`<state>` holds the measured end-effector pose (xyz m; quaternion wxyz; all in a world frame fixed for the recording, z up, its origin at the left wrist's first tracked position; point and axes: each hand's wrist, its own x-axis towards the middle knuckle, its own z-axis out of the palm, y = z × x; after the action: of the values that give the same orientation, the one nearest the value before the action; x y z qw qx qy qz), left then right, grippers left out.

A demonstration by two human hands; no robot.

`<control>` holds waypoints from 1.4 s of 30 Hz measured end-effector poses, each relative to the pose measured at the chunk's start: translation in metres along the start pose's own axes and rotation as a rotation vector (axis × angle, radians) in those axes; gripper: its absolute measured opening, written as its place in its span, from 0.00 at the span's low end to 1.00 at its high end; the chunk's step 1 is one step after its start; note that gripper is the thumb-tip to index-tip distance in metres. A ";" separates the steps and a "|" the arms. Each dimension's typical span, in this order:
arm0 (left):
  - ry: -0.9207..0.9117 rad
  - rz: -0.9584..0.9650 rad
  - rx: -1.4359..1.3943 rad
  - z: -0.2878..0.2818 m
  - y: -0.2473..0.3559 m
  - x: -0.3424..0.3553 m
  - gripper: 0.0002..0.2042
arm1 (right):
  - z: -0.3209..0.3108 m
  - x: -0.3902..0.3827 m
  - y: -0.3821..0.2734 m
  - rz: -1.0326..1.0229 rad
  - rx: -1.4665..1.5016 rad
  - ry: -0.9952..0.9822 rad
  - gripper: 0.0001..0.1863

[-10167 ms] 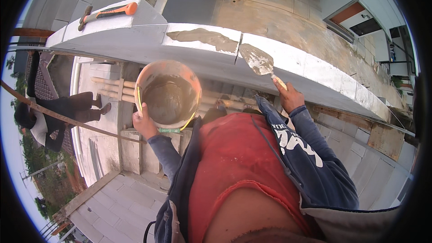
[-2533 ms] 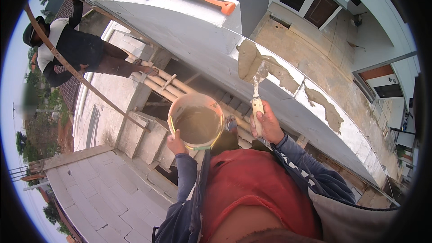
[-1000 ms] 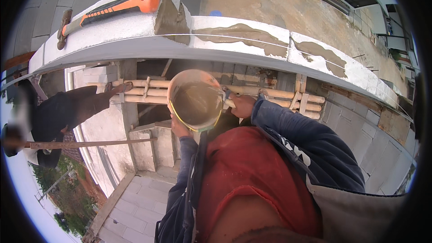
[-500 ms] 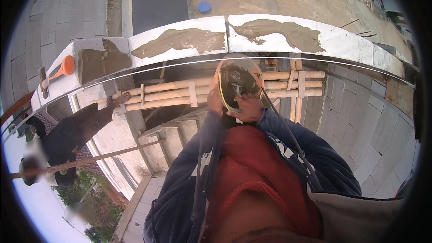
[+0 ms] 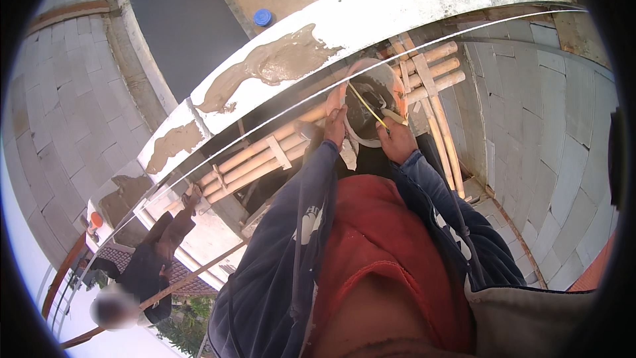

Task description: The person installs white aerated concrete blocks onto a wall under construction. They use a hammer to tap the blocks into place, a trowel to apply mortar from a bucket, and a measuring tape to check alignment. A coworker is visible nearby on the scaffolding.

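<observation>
the left hand (image 5: 335, 127) grasps the near left rim of the bucket (image 5: 333, 100), and the right hand (image 5: 397, 141) has its fingers closed round the pale handle of the trowel (image 5: 395, 117), whose blade is hard to make out against the mortar (image 5: 361, 117). the bucket is held just beside the near edge of the wall (image 5: 411, 1). since half a second ago it has shifted right along that edge, toward the right end of the longest patch (image 5: 285, 57), and its yellow bail (image 5: 366, 103) now crosses its mouth. this likely brings the wall's bare white stretch within easier reach.
</observation>
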<state>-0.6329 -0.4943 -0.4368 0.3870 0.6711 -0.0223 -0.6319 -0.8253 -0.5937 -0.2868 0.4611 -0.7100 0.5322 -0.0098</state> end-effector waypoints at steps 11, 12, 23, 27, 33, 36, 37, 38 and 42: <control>0.045 -0.019 0.579 -0.124 -0.046 0.000 0.08 | 0.001 0.114 0.232 0.511 -0.135 -0.142 0.28; 0.126 -0.081 0.564 -0.150 -0.054 -0.012 0.14 | 0.011 0.123 0.254 0.585 -0.126 -0.153 0.29; 0.299 -0.231 0.783 -0.228 -0.066 -0.102 0.14 | -0.095 0.189 0.385 0.764 -0.357 -0.044 0.23; 0.277 -0.154 0.920 -0.173 -0.050 -0.107 0.14 | -0.083 0.206 0.445 0.871 -0.474 -0.166 0.27; 0.261 -0.013 0.998 -0.113 0.025 -0.135 0.21 | -0.018 0.232 0.458 0.863 -0.586 -0.149 0.25; 0.301 0.039 1.144 -0.073 0.092 -0.180 0.23 | -0.014 0.223 0.453 0.748 -0.548 0.059 0.25; 0.317 0.081 1.155 -0.071 0.100 -0.191 0.23 | -0.018 0.218 0.453 0.705 -0.548 0.119 0.25; 0.313 0.125 1.168 -0.070 0.105 -0.202 0.24 | -0.025 0.217 0.449 0.652 -0.546 0.177 0.25; 0.252 0.139 1.215 -0.081 0.089 -0.251 0.25 | -0.034 0.219 0.394 0.270 -0.438 0.241 0.25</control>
<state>-0.5728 -0.3865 -0.1876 -0.0239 0.8377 -0.3754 -0.3960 -1.0420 -0.7863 -0.6337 0.2270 -0.7090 0.6625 0.0826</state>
